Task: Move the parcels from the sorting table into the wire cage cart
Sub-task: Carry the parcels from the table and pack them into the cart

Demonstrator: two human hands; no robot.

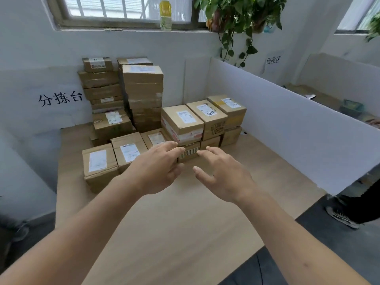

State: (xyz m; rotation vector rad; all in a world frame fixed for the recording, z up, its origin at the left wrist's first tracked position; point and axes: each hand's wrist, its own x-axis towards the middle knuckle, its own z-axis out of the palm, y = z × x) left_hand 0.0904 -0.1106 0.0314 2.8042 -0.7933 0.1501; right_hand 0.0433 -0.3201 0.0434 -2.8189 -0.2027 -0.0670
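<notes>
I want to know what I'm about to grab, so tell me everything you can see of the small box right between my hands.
The small box is brown cardboard with a striped printed patch on its near face. It sits upright on the wooden table, at the bottom of a stack, with a larger labelled parcel resting on top. The left hand and right hand reach toward its sides, fingers spread; whether they touch it cannot be told.

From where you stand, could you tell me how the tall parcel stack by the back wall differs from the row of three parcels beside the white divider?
The tall parcel stack rises many boxes high; the row of three parcels sits just two layers high. The stack stands far from both hands; the row lies just beyond the left hand and right hand. The row's top labels face the camera plainly. Both are brown cardboard on the sorting table.
</notes>
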